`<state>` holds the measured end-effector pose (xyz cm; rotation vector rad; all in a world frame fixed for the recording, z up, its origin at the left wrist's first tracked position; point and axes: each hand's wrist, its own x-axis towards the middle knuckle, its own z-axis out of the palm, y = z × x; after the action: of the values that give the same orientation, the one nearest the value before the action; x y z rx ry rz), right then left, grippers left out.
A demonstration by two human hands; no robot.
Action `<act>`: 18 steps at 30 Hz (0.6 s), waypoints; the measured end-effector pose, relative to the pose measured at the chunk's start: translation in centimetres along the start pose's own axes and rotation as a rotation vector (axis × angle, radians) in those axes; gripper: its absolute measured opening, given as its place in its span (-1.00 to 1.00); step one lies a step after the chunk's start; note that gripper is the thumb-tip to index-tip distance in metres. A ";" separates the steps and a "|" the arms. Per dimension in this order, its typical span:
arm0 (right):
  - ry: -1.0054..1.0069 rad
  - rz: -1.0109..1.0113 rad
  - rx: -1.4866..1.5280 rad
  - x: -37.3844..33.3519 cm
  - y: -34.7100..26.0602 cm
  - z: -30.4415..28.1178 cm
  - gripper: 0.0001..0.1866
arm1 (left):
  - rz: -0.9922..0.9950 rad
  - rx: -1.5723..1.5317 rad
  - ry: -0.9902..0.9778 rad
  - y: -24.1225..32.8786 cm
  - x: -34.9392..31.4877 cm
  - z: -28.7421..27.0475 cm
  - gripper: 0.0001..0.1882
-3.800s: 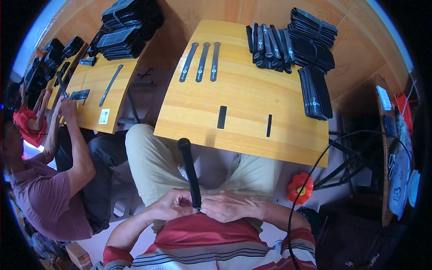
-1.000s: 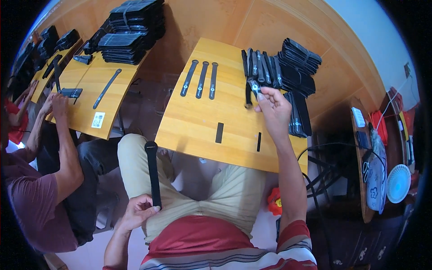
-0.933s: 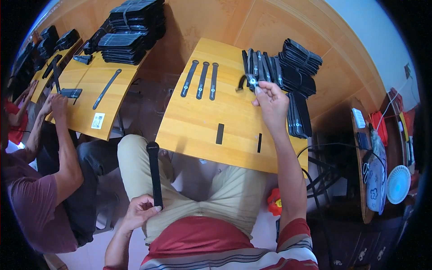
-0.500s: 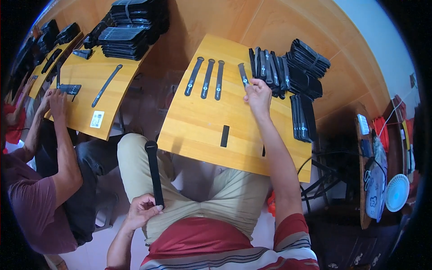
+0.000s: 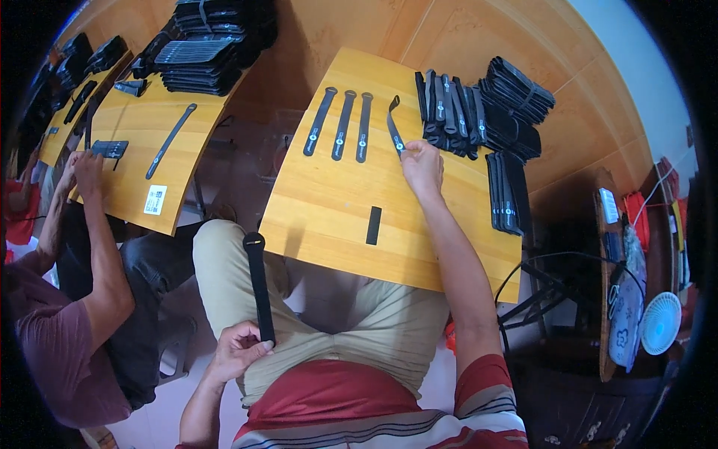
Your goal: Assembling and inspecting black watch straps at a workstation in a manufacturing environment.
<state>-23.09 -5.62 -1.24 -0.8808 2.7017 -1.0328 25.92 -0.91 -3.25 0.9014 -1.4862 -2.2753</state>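
Note:
Over my thigh, my left hand [image 5: 238,352] pinches the lower end of a black cable strap [image 5: 258,292] between thumb and fingers. The strap stands upright, its rounded, slotted head at the top. On the yellow table [image 5: 321,202], my right hand [image 5: 423,168] grips the near end of a grey cable strap [image 5: 393,120], whose far end curls up off the wood. To its left lie three similar grey straps [image 5: 341,127], side by side. Just beyond and right of my right hand sits a pile of loose straps [image 5: 451,112].
Bundled black straps [image 5: 517,90] are stacked at the table's back right, with another bundle [image 5: 506,194] nearer. A black rectangle [image 5: 374,226] marks the table's front. At left, a co-worker's hands [image 5: 84,170] work at another table [image 5: 142,150]. A fan-like round thing [image 5: 661,323] is at right.
My right hand has drawn slightly left and nearer, and its strap now tilts with the far end lifted. My left hand keeps its strap in place. The view has shifted slightly.

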 end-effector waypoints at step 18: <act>0.008 0.021 -0.235 -1.3 -2.0 -1.6 -0.77 | -0.012 0.007 0.008 0.2 0.2 0.2 -0.92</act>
<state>-21.54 -5.19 1.17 -0.8821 2.8736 -0.7263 25.59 -0.96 -3.08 0.9229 -1.4903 -2.2731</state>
